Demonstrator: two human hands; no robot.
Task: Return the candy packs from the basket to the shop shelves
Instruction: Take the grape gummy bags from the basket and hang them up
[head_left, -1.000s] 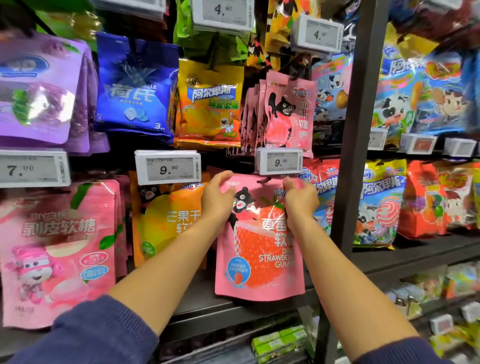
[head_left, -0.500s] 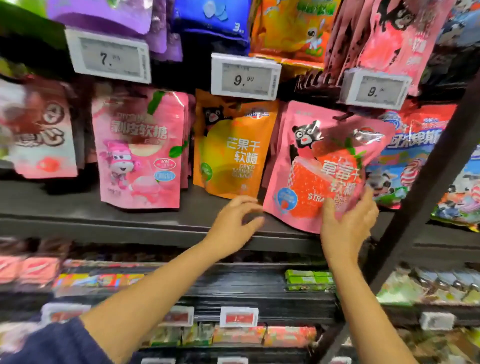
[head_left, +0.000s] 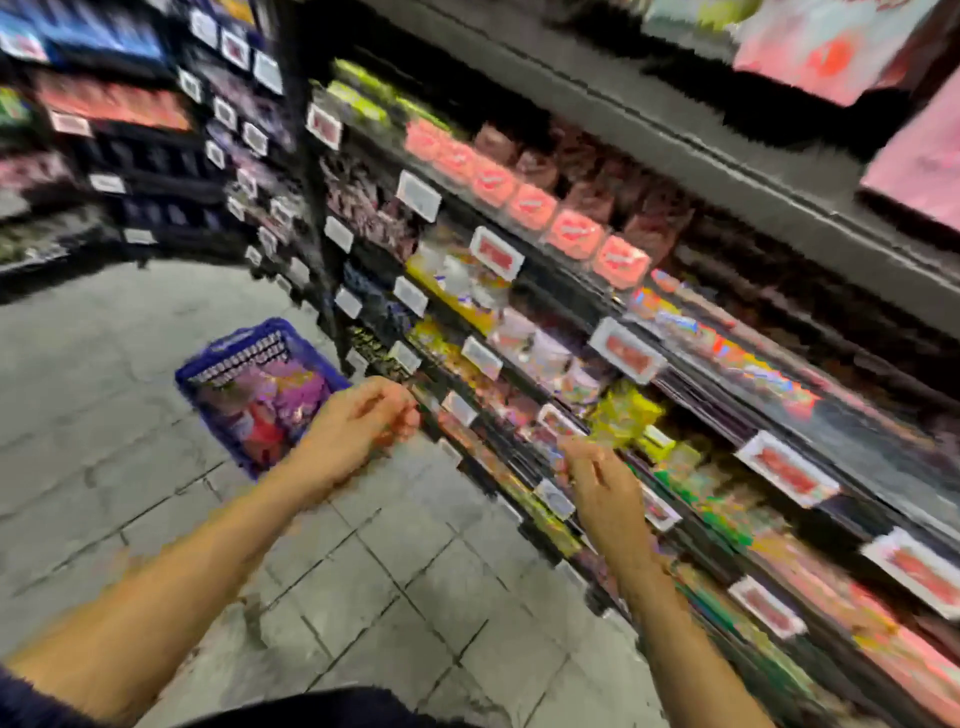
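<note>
The view is blurred by fast head motion. A blue plastic basket (head_left: 228, 364) stands on the tiled floor at the foot of the shelves, holding several purple, pink and red candy packs (head_left: 270, 405). My left hand (head_left: 358, 421) hovers just right of the basket, fingers loosely curled and holding nothing. My right hand (head_left: 602, 478) hangs in front of the lower shelves, fingers relaxed and holding nothing. The pink strawberry gummy pack (head_left: 826, 47) hangs on the upper shelf at the top right.
Dark shelving (head_left: 649, 135) runs diagonally along the right, packed with candy and white price tags (head_left: 496, 252). More shelves stand at the far left. Grey floor tiles (head_left: 130, 364) spread out to the left and below my arms.
Both hands let go of the pink strawberry pack, which stays on its hook, and dropped low. My view swung down and left, bringing the floor and basket into sight.
</note>
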